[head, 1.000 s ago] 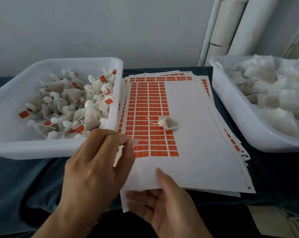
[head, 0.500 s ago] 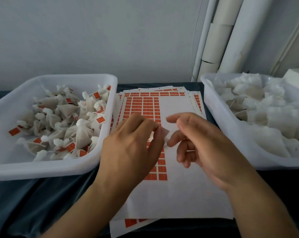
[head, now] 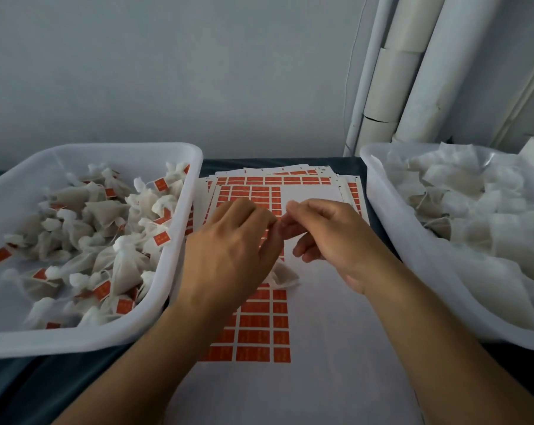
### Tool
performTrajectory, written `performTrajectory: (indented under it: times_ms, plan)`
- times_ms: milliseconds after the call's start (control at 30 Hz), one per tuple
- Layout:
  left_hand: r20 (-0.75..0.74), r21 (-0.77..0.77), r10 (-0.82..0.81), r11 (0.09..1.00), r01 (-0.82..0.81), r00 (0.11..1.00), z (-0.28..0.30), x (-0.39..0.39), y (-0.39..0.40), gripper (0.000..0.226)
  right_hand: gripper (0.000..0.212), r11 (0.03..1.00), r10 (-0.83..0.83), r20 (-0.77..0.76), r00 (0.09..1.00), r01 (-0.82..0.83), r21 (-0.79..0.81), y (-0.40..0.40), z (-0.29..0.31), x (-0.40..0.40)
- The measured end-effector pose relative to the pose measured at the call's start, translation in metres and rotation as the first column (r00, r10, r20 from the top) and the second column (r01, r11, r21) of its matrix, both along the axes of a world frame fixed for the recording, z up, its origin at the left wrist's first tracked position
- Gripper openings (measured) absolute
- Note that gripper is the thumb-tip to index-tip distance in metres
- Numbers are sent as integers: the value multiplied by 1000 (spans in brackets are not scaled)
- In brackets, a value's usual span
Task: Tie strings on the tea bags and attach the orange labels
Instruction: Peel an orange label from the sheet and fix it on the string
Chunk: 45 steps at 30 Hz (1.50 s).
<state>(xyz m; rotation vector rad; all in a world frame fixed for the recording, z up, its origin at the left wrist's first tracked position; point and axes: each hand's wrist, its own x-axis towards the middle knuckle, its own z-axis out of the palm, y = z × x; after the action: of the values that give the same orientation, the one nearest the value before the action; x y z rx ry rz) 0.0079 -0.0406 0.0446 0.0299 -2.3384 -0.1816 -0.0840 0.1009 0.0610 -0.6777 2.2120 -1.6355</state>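
Note:
My left hand [head: 229, 250] and my right hand [head: 330, 237] meet fingertip to fingertip above the sheet of orange labels [head: 259, 335]. Both pinch a small orange label [head: 279, 219] that is almost wholly hidden by the fingers. One white tea bag [head: 285, 276] lies on the sheet just below my left hand, partly covered by it. I cannot make out its string. The sheet tops a stack of label sheets [head: 336, 348] between two tubs.
On the left, a white tub [head: 75, 338] holds several tied tea bags with orange labels [head: 106, 228]. Another white tub [head: 379, 191] on the right is full of plain white bags [head: 474, 210]. White pipes [head: 413, 72] run up the wall behind. Dark cloth [head: 29, 388] covers the table.
My hands left the sheet's near edge and rose over its middle. The right hand closed in on the left hand's fingertips until they touched. The tea bag now lies under my left hand.

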Motion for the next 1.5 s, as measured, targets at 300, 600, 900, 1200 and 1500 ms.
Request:
performTrajectory:
  times_ms: [300, 600, 900, 1200, 1500]
  plan:
    - [-19, 20, -33, 999, 33, 999, -29, -14, -14, 25, 25, 999, 10, 57, 998, -8, -40, -10, -33, -6]
    - [9, 444, -60, 894, 50, 998, -34, -1, -12, 43, 21, 979, -169, -207, 964, 140, -147, -11, -51, -4]
    - [503, 611, -179, 766, -201, 846, -37, 10, -28, 81, 24, 954, -283, -208, 936, 254, -158, -6, -60, -14]
    - [501, 676, -252, 712, -192, 828, -41, 5, -29, 64, 17, 952, -287, -217, 933, 253, -170, -7, -61, -12]
    - [171, 745, -169, 667, -15, 971, -46, -4, -18, 40, 17, 952, -267, -221, 938, 221, -212, -7, -61, -11]
